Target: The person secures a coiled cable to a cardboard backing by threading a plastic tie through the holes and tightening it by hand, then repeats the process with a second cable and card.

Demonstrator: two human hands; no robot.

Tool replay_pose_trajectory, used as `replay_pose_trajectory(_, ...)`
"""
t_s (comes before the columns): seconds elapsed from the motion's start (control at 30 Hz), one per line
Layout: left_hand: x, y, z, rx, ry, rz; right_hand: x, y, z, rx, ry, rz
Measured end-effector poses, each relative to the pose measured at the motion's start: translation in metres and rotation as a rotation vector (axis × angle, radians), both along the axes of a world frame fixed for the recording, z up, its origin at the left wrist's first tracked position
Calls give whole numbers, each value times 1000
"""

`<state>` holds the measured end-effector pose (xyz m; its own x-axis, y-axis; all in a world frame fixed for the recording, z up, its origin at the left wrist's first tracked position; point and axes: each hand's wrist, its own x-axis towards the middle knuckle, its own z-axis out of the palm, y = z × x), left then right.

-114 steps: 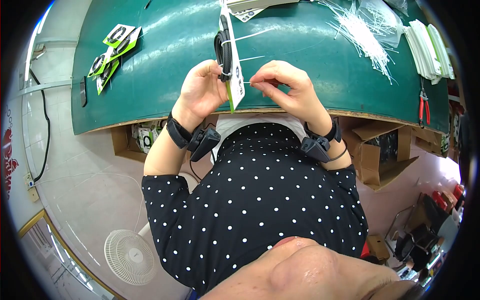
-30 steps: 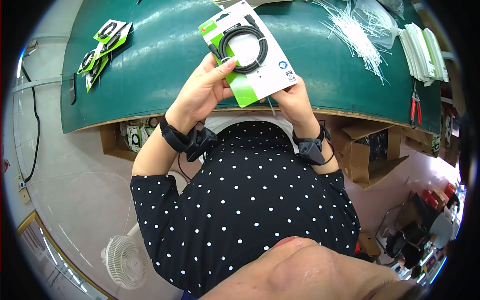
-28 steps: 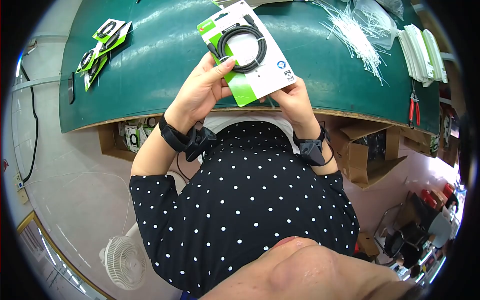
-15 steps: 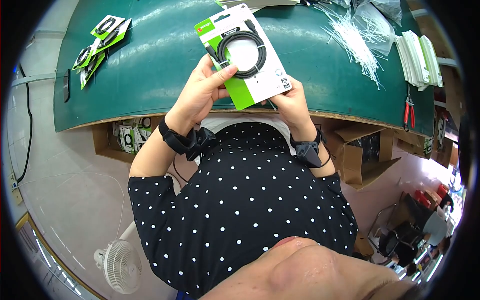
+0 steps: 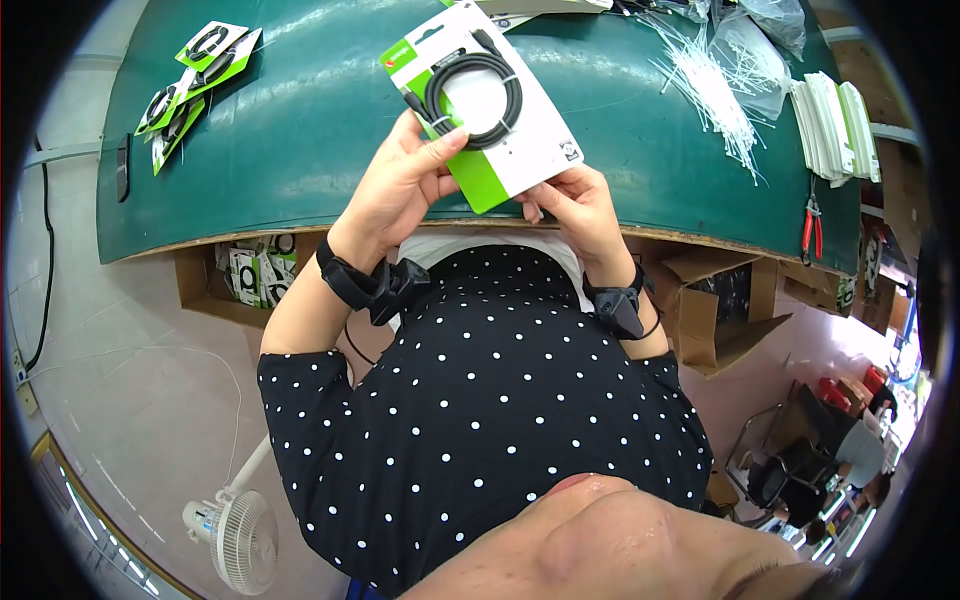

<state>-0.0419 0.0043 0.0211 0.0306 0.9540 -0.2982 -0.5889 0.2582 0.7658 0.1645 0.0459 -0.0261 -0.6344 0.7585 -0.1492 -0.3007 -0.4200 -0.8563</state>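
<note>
A coiled black cable (image 5: 515, 100) lies on a white and green packaging card (image 5: 545, 140), held tilted above the table's near edge. White ties cross the coil in a couple of places. My left hand (image 5: 405, 175) grips the card's left side, its thumb pressing on the front by the coil and its fingers behind. At the card's lower right edge is my right hand (image 5: 580, 205), closed with thumb and fingers bunched together. The card hides part of those fingers, and what they pinch is too small to make out.
Carded cables (image 5: 205, 65) lie at the green table's (image 5: 310, 120) far left. To the right are loose white cable ties (image 5: 715, 95), a plastic bag (image 5: 750, 60), stacked cards (image 5: 825, 125) and red-handled pliers (image 5: 812, 225). Cardboard boxes (image 5: 730, 345) stand below; a fan (image 5: 245, 540) is behind left.
The card has shifted slightly up and left. My right hand's fingers have moved at the card's lower edge, and its thumb now shows there. My left hand keeps its grip.
</note>
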Motion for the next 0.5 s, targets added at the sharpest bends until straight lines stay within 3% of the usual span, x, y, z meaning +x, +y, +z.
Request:
replay_pose_trajectory(0.17,-5,-2,-5,0,50,18,-6,0,3,29,-92,-18)
replay_pose_trajectory(0.5,-7,-4,-7,-1,1,-13,-22,0,-2,123,-38,-113)
